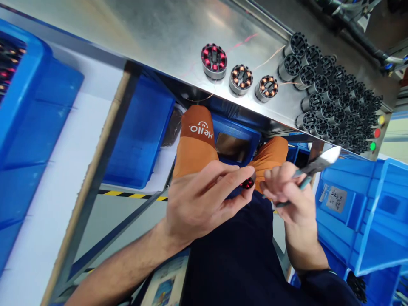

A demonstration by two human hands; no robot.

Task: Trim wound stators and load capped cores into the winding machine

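Observation:
My left hand (210,199) is above my lap, its fingers closed around a motor stator (247,183) with red windings; most of it is hidden by the fingers. To the right, my right hand (291,193) grips a pair of pliers (318,163) by the teal and dark handles, their silver jaws pointing up and right, away from the stator. On the metal bench ahead stand a stator with red-lit windings (214,61) and two stators with copper windings, one in the middle (241,79) and one to its right (267,88).
Several unwound black-topped stators (328,93) stand packed together on the right of the metal bench (153,38). Blue bins are at the left (35,110), under the bench (140,136) and at the right (360,204). Coloured buttons (377,133) sit at the bench's right end.

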